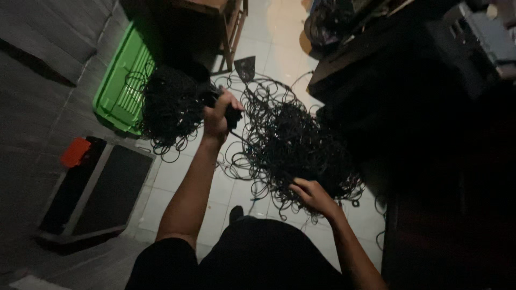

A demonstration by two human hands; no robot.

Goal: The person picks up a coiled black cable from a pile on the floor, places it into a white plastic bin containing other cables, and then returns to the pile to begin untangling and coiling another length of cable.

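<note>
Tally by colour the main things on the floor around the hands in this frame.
Black: 3 - cable heap, cable bundle near the left hand, flat panel
Green: 1 - crate
Orange: 1 - small block
Total: 5
The right hand touches the heap.

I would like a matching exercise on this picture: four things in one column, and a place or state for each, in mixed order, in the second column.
Things:
1. left hand
2. right hand
3. green crate
4. orange object

Places or states:
a. lying at far left on a dark flat case
b. raised, gripping a black bundle
c. behind the left cable heap
d. low, on the tangled cables

Pairs: 1-b, 2-d, 3-c, 4-a
</note>
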